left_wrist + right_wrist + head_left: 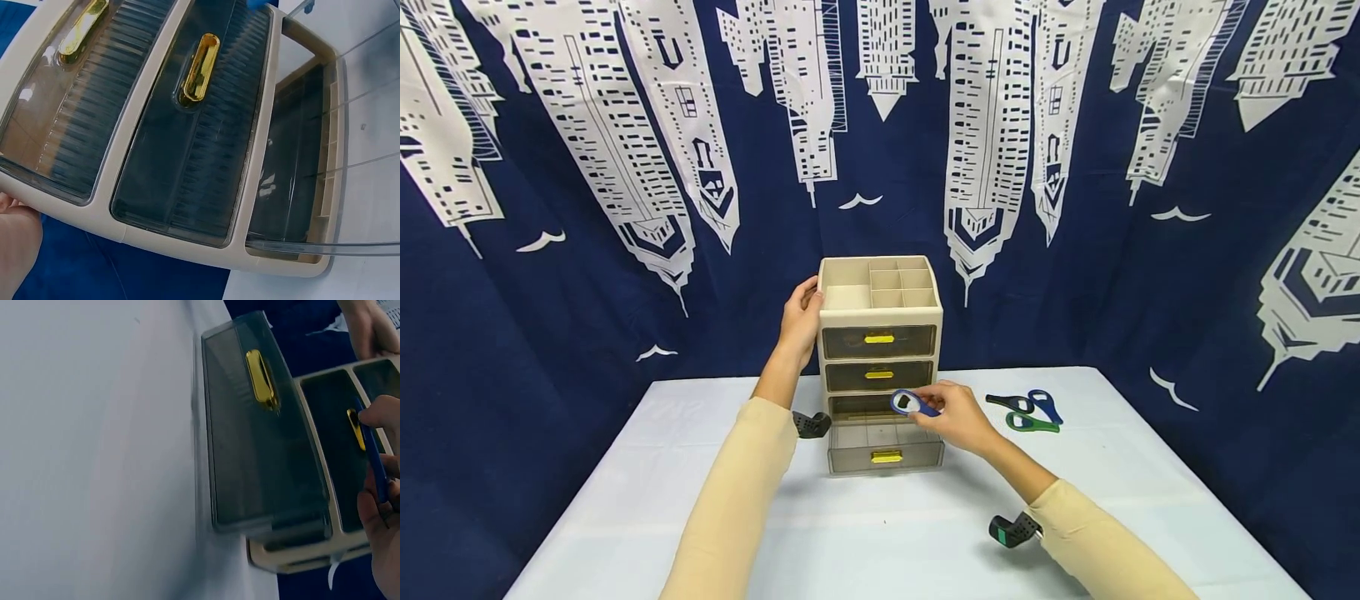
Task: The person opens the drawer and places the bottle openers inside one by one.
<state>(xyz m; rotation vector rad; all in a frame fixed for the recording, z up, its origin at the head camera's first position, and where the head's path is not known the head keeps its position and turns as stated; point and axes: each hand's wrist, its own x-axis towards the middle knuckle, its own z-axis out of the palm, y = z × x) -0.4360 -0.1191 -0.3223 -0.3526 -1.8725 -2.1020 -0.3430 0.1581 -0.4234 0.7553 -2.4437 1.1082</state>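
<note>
A cream desktop drawer organizer (881, 318) stands upright, its lowest clear drawer (886, 457) pulled out. My left hand (802, 321) rests against the organizer's upper left side; in the left wrist view only part of this hand (17, 240) shows at the edge. My right hand (957, 414) pinches a blue bottle opener (906, 403) between thumb and fingers, above the pulled-out drawer. From the right wrist view, the blue bottle opener (373, 456) appears edge-on in front of the organizer's drawer fronts. The two upper drawers, with gold handles (879, 338), are closed.
To the organizer's right, a black bottle opener (1009, 402), another blue bottle opener (1047, 406) and a green bottle opener (1033, 424) lie close together on the white table (700, 500). A dark blue cloth (760, 250) with white buildings hangs behind. Divided compartments (900, 283) top the organizer.
</note>
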